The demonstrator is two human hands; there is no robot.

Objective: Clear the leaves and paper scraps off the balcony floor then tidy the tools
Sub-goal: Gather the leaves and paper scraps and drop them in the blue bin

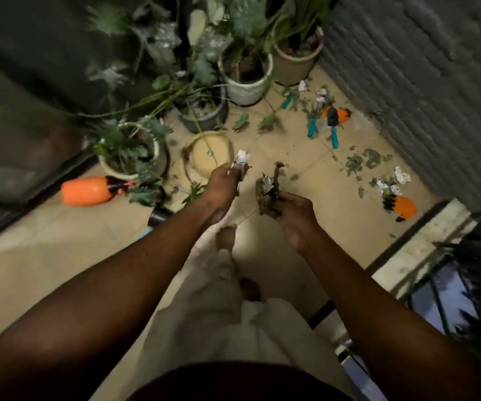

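Leaves [362, 164] and paper scraps [401, 176] lie on the balcony floor [291, 146] near the tools [333, 137]. Left hand [224, 183] pinches a white paper scrap [241, 157]; right hand [294, 208] grips a bunch of leaves and paper [268, 188].

No text, label, brand, number or sign can be read in this view. The picture is dim and a little blurred, and the orange spray bottle [86, 191] on the floor shows only plain colour on the side that is visible.
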